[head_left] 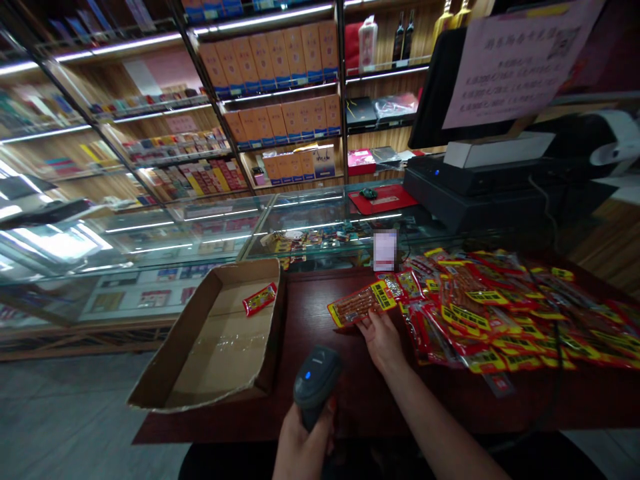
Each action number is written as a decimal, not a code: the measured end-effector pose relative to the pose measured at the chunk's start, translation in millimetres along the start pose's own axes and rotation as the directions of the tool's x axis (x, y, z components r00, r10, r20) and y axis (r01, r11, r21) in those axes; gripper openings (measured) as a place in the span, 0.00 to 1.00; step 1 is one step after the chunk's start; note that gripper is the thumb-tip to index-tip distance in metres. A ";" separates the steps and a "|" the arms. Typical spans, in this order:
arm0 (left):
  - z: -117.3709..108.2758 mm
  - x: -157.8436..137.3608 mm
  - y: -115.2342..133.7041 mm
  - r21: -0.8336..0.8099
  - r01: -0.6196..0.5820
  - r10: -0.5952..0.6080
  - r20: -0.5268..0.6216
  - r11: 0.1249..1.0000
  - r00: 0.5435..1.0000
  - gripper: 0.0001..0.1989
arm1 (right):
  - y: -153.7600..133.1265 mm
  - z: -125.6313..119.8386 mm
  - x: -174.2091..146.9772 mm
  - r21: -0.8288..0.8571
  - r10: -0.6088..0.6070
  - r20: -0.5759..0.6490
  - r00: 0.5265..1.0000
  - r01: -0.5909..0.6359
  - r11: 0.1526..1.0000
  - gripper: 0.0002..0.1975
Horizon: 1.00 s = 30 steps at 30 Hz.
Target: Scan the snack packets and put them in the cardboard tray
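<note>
My left hand [306,437] is wrapped round the handle of a dark barcode scanner [316,379], which shows a lit blue dot on top. In my right hand [381,337] is a red and yellow snack packet [361,304] with brown sticks showing through its clear front; my fingers grip its lower edge above the table. Right of that hand spreads a heap of similar packets [480,307]. A shallow cardboard box [220,360] stands to the left, and one small red packet [260,299] lies inside it.
Dark red wood forms the table [320,300]. Behind it runs a glass display counter [210,230], with a red mat [383,199] on top. At the right back stands a monitor [440,87] with a paper sign [520,60]. Shelves of boxed goods [270,59] line the wall.
</note>
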State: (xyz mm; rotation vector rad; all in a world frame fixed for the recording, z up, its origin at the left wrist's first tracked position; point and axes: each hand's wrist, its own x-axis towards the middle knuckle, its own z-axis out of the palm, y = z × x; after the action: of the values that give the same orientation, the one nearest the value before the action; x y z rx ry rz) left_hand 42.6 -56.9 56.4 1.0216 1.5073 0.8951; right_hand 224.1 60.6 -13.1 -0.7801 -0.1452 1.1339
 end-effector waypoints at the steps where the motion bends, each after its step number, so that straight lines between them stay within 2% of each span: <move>1: 0.2 0.1 0.1 0.004 -0.001 0.001 0.002 1.000 1.000 0.26 | 1.0 -0.2 0.1 -0.002 0.003 0.002 1.000 -0.003 1.000 0.16; 7: -0.5 -1.5 2.9 0.036 -0.042 0.041 0.029 0.998 0.999 0.26 | 3.5 -1.0 1.1 0.018 0.043 0.087 0.995 -0.045 0.999 0.20; 13: -1.0 0.5 0.3 0.013 -0.048 0.048 0.029 0.999 0.998 0.25 | 0.9 3.4 -2.3 0.000 0.036 0.021 0.999 -0.036 0.999 0.18; 17: -1.4 8.8 -13.5 -0.078 0.016 -0.013 0.043 0.997 0.999 0.26 | 0.8 0.8 -4.2 -0.057 0.023 0.020 1.000 -0.022 0.998 0.18; 22: -9.6 23.2 -34.3 -0.215 0.108 -0.096 0.065 0.971 0.993 0.30 | -7.0 -3.2 -1.4 -0.198 -0.053 -0.041 0.998 0.044 0.979 0.19; 25: -15.5 28.6 -40.1 -0.280 0.166 -0.145 0.095 0.946 0.985 0.30 | -20.8 28.8 -1.9 -0.322 -0.139 0.036 0.990 0.143 0.936 0.19; 27: -17.9 30.3 -41.9 -0.304 0.192 -0.155 0.141 0.933 0.978 0.30 | -26.9 71.0 -4.4 -0.387 -0.205 0.217 0.954 0.277 0.879 0.17; 28: -18.6 30.6 -42.8 -0.310 0.192 -0.149 0.158 0.931 0.976 0.30 | -26.8 96.4 -6.0 -0.395 -0.220 0.344 0.913 0.354 0.848 0.16; 30: -19.2 30.8 -44.8 -0.318 0.198 -0.147 0.175 0.927 0.974 0.29 | -18.5 149.7 -9.7 -0.403 -0.165 0.588 0.792 0.464 0.789 0.14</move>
State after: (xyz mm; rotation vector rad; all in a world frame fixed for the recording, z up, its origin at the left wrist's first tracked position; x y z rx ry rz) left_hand 14.9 -44.3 7.5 0.6792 1.2461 0.8915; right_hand 162.1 121.1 110.7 -0.8636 -1.0727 0.9442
